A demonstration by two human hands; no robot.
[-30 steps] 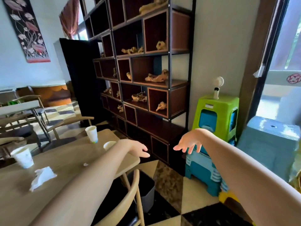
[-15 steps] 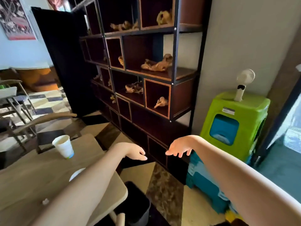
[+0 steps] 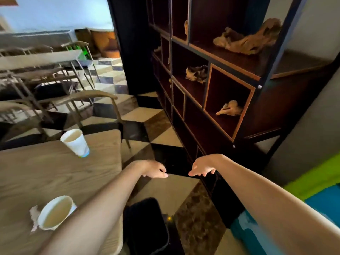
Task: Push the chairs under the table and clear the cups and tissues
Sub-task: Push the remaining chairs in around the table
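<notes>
both arms reach forward past the corner of the wooden tabletop (image 3: 46, 173), out over the checkered floor (image 3: 158, 137). the left hand (image 3: 155, 169) hangs palm down with its fingers curled loosely and the thumb sticking out to the right; its grip is apart and holds nothing. the right hand (image 3: 203, 167) hangs just beside it, fingers drooping downward and spread a little, grip also apart and empty. the two hands are near each other but not touching.

on the tabletop a white paper cup (image 3: 75, 142) stands near the far edge, leaning in this wide view, with a blue and green band at its base. a second white paper cup (image 3: 55, 213) sits near the front, right beside the left forearm, its mouth facing the camera. a crumpled tissue (image 3: 34, 215) lies under and just left of this second cup, touching it.

beyond the far edge of the tabletop stands a wooden chair (image 3: 88, 100) with a curved back and a dark seat, pulled out from the table. more chairs and another table show blurred further back on the left.

a dark bin (image 3: 145, 225) sits on the floor below the left arm, next to the tabletop edge. a tall dark shelf (image 3: 220, 74) with pieces of driftwood fills the right. green and blue stools (image 3: 312, 183) show at the right edge.
</notes>
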